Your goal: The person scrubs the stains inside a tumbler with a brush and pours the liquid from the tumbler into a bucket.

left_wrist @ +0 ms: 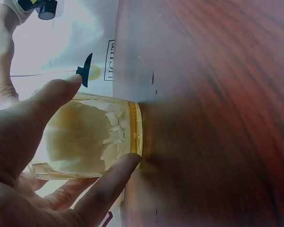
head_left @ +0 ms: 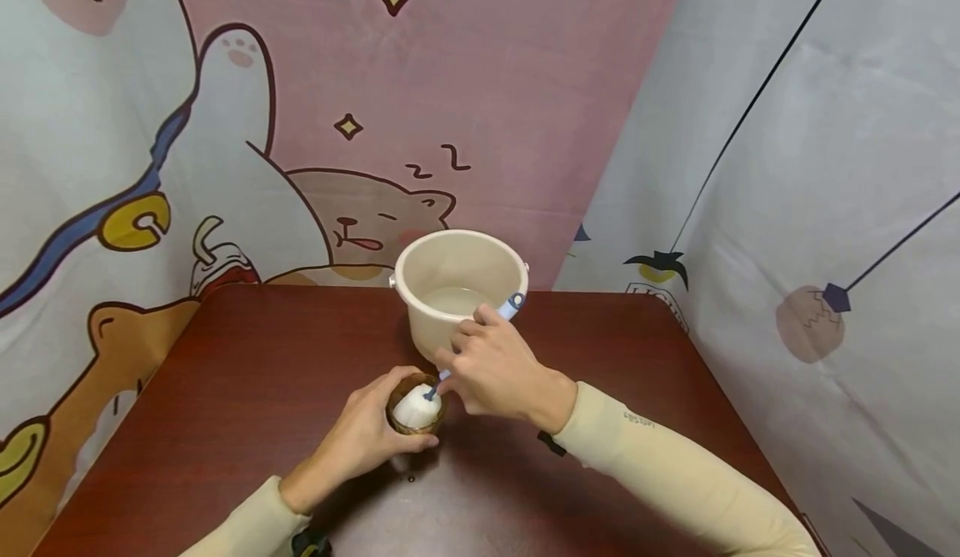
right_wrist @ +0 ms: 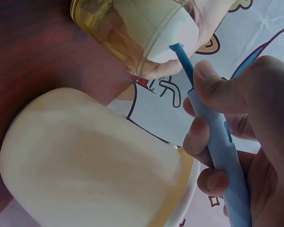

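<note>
My left hand (head_left: 363, 430) grips an amber-tinted glass cup (left_wrist: 134, 123) from the side, thumb and fingers spread around its wall. Inside the cup sits the white, sponge-like head (head_left: 415, 408) of a cup brush, with part of it bulging past the rim. White ragged bits show near the cup's base in the left wrist view. My right hand (head_left: 498, 369) holds the brush's light blue handle (right_wrist: 220, 142), thumb laid along it. A thin darker blue neck (right_wrist: 183, 62) runs from the handle to the white head.
A cream bucket (head_left: 429, 328) holding cloudy liquid stands just beyond my hands at the back of the dark red-brown table (head_left: 300, 348). A few small drops or specks dot the tabletop near the cup. Cartoon-printed cloth (head_left: 487, 57) hangs behind and at both sides.
</note>
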Demonstrator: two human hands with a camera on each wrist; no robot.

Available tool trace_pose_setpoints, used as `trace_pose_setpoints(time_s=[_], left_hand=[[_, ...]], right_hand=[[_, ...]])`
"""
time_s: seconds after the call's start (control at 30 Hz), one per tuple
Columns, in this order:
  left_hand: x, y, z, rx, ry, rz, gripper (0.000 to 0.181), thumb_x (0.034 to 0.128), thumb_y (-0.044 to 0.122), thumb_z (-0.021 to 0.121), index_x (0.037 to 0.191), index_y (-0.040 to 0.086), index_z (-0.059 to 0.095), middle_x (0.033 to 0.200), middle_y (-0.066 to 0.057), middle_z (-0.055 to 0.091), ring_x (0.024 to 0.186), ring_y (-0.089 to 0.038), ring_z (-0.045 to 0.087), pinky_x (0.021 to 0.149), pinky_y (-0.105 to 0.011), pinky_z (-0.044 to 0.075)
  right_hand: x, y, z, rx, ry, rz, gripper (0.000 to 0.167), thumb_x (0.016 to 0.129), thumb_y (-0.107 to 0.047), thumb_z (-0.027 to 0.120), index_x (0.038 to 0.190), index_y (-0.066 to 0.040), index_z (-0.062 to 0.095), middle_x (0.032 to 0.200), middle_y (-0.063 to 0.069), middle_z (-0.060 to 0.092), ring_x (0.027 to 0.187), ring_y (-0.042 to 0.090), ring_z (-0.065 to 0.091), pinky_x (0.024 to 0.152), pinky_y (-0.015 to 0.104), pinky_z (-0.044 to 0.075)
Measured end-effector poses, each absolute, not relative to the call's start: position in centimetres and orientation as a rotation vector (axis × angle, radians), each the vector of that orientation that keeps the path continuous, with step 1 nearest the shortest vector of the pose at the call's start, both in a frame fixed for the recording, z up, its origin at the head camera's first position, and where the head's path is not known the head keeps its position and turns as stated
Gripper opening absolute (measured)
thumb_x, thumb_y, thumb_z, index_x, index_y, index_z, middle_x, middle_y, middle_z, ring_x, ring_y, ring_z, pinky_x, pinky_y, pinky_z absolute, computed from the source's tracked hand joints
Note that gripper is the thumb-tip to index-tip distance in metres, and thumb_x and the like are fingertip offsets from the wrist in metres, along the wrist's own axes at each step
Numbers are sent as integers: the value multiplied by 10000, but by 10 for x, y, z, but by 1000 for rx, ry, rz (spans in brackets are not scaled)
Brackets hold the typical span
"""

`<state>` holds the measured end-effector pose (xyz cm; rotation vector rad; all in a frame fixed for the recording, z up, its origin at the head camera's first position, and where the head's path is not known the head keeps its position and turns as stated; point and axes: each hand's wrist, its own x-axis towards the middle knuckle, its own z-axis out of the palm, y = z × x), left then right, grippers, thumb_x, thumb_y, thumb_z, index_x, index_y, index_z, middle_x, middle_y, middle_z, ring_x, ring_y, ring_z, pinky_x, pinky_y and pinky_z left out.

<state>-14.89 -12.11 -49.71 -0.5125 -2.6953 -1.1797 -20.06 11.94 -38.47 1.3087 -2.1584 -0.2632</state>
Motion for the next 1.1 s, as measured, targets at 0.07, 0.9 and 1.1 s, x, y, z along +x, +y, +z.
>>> trace_pose_setpoints(time_s=[0.07,0.9,1.1], left_hand=[[-149,-121,-497,-511,-2706,-1174,844,714,335,1155,1420,315,692,1277,79,811,1055,-124,770,876,-309,622],[-148,-121,-498,-520,-2670,-1092,880,671,364,1173,1417,309,710,1211,39,828,1008,-134,781,824,-318,630],[-148,-120,-497,-512,-2675,-1090,879,672,368,1171,1416,309,707,1211,33,828,1000,-138,780,807,-316,624]], right_hand=[[-200,118,-387,1300,-2166,-238,385,887,-603,952,885,-270,759,715,-79,656,765,166,675,893,389,428],[-181,101,-391,1226,-2036,-297,205,917,-356,913,949,-247,742,716,-17,664,810,210,708,888,358,472],[-179,101,-388,1217,-2057,-312,248,893,-387,954,962,-251,759,744,-12,691,822,214,708,905,362,470]])
